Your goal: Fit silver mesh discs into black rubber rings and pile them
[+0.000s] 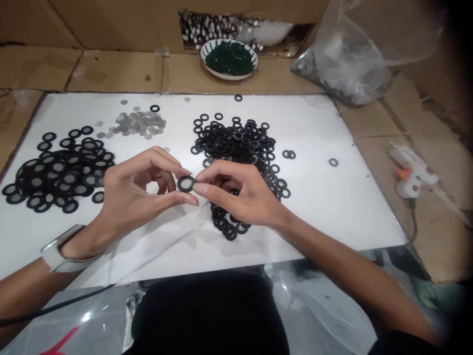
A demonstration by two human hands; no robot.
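Note:
Between my two hands, above the white board (pixel 162 256), is a black rubber ring washer (pixel 181 187) with a grey disc in its middle. My left hand (pixel 140 185) has its thumb and fingertips at the ring's left edge. With thumb and forefinger my right hand (pixel 240 190) pinches the right edge. Under and behind my right hand spreads a heap of plain black rings (pixel 236 135). To the left lies a pile of black rings with grey discs in them (pixel 59 167). Loose grey discs (pixel 138 122) are scattered behind my left hand.
At the back, a striped plate (pixel 229 77) holds dark green bits. A clear plastic bag (pixel 343 69) stands at the back right. On the right-hand cardboard lies a white glue gun (pixel 410 172) with a cord. Stray rings (pixel 333 158) lie around the board.

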